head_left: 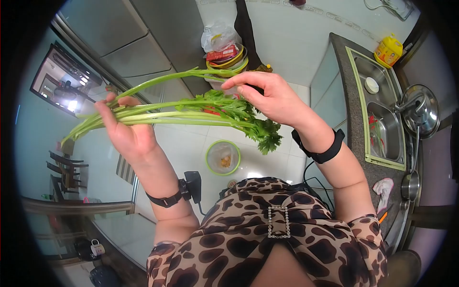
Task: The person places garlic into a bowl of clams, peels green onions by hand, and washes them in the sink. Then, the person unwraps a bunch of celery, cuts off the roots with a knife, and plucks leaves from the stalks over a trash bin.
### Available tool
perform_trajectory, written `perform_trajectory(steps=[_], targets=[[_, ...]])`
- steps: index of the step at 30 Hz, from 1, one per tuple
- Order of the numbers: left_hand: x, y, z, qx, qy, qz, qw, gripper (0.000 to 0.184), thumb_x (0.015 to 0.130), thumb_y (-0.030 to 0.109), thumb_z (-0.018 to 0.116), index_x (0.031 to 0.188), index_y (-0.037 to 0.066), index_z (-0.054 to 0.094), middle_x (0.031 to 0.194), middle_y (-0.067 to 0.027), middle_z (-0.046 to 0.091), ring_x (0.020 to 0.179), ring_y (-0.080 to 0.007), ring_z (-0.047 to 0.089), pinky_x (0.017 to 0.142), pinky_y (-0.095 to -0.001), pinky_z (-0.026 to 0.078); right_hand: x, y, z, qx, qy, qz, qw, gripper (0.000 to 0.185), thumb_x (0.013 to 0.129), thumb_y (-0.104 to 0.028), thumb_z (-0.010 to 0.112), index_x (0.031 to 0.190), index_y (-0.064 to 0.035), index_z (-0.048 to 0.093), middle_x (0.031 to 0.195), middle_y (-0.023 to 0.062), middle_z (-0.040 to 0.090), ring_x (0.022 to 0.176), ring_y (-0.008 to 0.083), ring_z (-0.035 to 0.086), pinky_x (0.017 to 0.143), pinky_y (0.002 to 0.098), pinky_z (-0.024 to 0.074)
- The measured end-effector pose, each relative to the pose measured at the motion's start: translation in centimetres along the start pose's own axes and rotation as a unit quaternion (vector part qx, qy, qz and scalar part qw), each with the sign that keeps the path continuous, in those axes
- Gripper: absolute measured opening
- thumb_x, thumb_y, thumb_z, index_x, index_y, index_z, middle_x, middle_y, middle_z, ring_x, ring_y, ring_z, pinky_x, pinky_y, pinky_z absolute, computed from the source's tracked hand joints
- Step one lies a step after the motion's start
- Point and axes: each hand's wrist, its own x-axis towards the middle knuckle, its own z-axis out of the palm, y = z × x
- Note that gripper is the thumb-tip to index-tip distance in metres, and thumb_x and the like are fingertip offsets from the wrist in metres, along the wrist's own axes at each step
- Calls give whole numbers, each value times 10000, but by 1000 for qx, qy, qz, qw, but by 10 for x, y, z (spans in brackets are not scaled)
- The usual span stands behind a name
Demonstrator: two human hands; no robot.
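Observation:
A bunch of green celery (191, 116) with leafy ends is held level in front of me, its leaves toward the right. My left hand (130, 131) is wrapped round the stalks near their lower ends. One stalk stands apart above the rest of the bunch, and my right hand (267, 95) pinches at its tip, thumb and forefinger close together. Below the celery, on the floor, is a round bin (208, 160) with a green rim and a clear liner, some brownish scraps inside.
On the right, a counter (342, 62) holds a double sink (400, 138) with a white bowl (371, 85), a yellow bottle (388, 50) and a cloth (382, 191). Stacked basins (229, 64) stand by the wall ahead, beside a grey fridge (143, 43).

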Motion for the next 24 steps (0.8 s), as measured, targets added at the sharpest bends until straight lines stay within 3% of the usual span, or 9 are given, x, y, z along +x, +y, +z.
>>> perform_trajectory(steps=[4,6,9,14,18,20,24], targets=[[-5,-3,3,-14,-45,-31,998,186,913,232,528,915,47,509,896,-60,546,744,-147,533,690,-243,526,4,2,-6,-84,-42,-30,995,152,838,-83,570,963,-41,646,853,31,617,776,127,556,709,253,447],[-8,-5,5,-32,-59,-48,997,183,912,232,527,916,49,512,890,-57,547,743,-145,534,690,-243,527,2,4,-7,-113,-114,-38,986,125,811,-95,619,925,-55,654,811,25,600,769,139,550,717,264,444],[-7,-8,6,-47,-82,-63,994,167,911,221,527,918,54,519,878,-54,541,748,-147,534,689,-244,528,2,9,-5,-74,-157,-33,984,130,767,-107,641,892,-75,658,783,49,584,774,176,570,714,283,453],[-1,-11,3,-70,-122,-113,984,139,905,206,532,909,67,535,878,-51,536,758,-155,534,694,-237,532,-3,30,1,27,-151,-32,988,151,758,-75,640,909,-63,645,774,12,528,774,132,523,733,267,440],[0,-14,2,-71,-125,-122,982,146,904,213,533,904,68,538,885,-49,530,759,-157,532,701,-236,534,-10,15,-5,53,-204,27,977,218,719,-41,679,922,-60,603,803,-5,524,773,118,489,775,270,423],[0,-14,3,-75,-123,-126,982,151,889,183,555,887,36,518,864,-61,482,808,-170,461,717,-226,504,-12,14,-5,70,-213,53,973,263,703,-44,691,945,-65,591,811,-7,525,763,117,485,780,273,423],[1,-18,3,-76,-126,-128,981,149,890,186,552,882,41,519,861,-58,479,807,-168,457,717,-221,506,-15,15,2,48,-159,-30,986,413,682,-60,707,1056,-70,532,788,-11,497,728,106,483,757,258,423]])
